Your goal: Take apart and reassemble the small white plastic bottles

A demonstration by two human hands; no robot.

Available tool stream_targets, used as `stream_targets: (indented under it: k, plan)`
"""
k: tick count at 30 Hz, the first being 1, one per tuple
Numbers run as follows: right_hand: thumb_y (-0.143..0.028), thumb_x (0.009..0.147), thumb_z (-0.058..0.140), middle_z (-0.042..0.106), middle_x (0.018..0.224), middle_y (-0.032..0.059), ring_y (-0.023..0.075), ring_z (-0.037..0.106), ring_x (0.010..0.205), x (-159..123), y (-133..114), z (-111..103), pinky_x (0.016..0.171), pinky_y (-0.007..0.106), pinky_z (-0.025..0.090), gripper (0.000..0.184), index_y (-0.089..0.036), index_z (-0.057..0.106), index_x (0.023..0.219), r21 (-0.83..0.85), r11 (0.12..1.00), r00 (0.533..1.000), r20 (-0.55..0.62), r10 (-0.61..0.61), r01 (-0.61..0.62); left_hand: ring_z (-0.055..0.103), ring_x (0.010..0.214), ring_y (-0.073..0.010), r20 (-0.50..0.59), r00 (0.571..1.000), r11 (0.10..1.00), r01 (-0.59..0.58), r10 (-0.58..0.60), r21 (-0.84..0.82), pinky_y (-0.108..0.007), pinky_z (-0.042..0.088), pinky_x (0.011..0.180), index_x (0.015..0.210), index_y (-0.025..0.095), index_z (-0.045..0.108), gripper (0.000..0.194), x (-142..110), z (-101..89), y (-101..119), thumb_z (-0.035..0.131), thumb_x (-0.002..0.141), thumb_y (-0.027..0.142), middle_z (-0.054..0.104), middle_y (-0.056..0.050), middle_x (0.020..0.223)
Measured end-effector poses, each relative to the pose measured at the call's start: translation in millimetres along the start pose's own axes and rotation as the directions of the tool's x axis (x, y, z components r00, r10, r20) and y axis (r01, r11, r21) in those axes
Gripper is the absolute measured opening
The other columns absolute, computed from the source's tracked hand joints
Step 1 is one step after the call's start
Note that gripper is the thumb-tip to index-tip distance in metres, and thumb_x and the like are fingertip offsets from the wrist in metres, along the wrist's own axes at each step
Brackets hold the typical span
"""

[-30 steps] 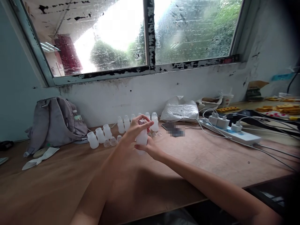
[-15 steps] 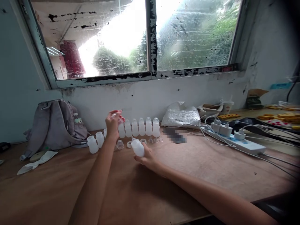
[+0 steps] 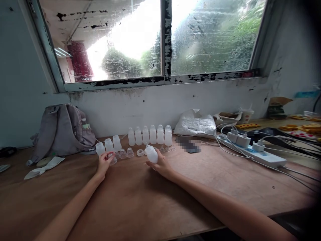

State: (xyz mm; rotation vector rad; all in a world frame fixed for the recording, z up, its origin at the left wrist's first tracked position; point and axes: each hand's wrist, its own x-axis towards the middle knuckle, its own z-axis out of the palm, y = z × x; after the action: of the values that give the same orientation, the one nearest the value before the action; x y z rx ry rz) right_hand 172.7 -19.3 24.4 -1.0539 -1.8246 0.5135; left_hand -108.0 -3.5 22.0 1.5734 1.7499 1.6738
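My left hand (image 3: 102, 165) has its fingers pinched at the side of a clear dome-shaped bottle cap (image 3: 114, 160), low at the table. Other clear caps (image 3: 130, 153) stand just right of it. Behind this hand are three open white baby bottles (image 3: 109, 145). My right hand (image 3: 162, 164) is wrapped round a white baby bottle (image 3: 151, 155), tilted, with a teat at its top. Close behind that bottle lies a white collar ring (image 3: 140, 153), and clear teats (image 3: 167, 149) sit to its right. A row of several capped bottles (image 3: 152, 135) stands further back.
A grey backpack (image 3: 64, 130) leans on the wall at left, with a white strip (image 3: 45, 169) before it. At right are a silvery plastic bag (image 3: 195, 124), a blurred dark object (image 3: 190, 146) and a power strip (image 3: 265, 157) with plugs and trailing cables.
My left hand has come down and to the left from in front of the capped row, bringing a clear cap to the table. My right hand keeps the bottle in almost the same place.
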Motion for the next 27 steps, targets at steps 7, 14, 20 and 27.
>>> stream_targets:
  k: [7,14,20,27]
  plan:
    - [-0.04,0.067,0.057,0.055,0.081,0.0029,0.0176,0.053,0.07,-0.5,-0.6,-0.8,0.06,0.028,0.04,0.044,-0.018,0.041,0.101,-0.052,0.998,0.999,0.033,-0.024,0.025,0.05,0.076,-0.0168,0.19,0.976,0.992,-0.118,0.106,0.05,-0.031,0.041,0.075,0.093,0.016,0.061,0.041,3.7,0.6,-14.5,0.058,0.064,0.045,0.053,-0.005,0.087]
    - [-0.04,0.067,0.057,0.056,0.083,0.0034,0.0184,0.054,0.074,-1.6,-0.6,1.0,0.064,0.029,0.041,0.046,-0.019,0.04,0.103,-0.094,0.996,0.999,0.035,-0.007,0.01,0.053,0.084,-0.02,0.188,0.973,0.983,-0.155,0.135,0.096,-0.034,0.043,0.076,0.097,0.015,0.053,0.043,7.2,4.9,-34.8,0.057,0.065,0.043,0.055,-0.008,0.095]
    - [-0.041,0.071,0.054,0.055,0.087,0.0043,0.0178,0.053,0.075,-4.5,-1.3,4.2,0.065,0.029,0.042,0.044,-0.018,0.038,0.105,-0.103,0.993,0.997,0.066,-0.05,0.056,0.05,0.096,-0.0249,0.1,0.948,0.896,-0.318,0.302,0.31,-0.04,0.04,0.084,0.101,0.017,0.049,0.039,3.4,0.4,-21.1,0.052,0.07,0.041,0.051,-0.01,0.098]
    - [-0.027,0.068,0.059,0.051,0.1,0.01,0.0233,0.047,0.093,-7.0,-7.4,5.3,0.08,0.036,0.036,0.041,-0.017,0.045,0.105,-0.462,0.824,0.945,0.184,-0.271,0.327,0.043,0.111,-0.0241,0.26,0.589,0.46,-0.783,0.765,0.419,-0.041,0.031,0.093,0.115,0.023,0.04,0.038,-43.0,0.3,31.7,0.047,0.077,0.021,0.048,-0.01,0.116]
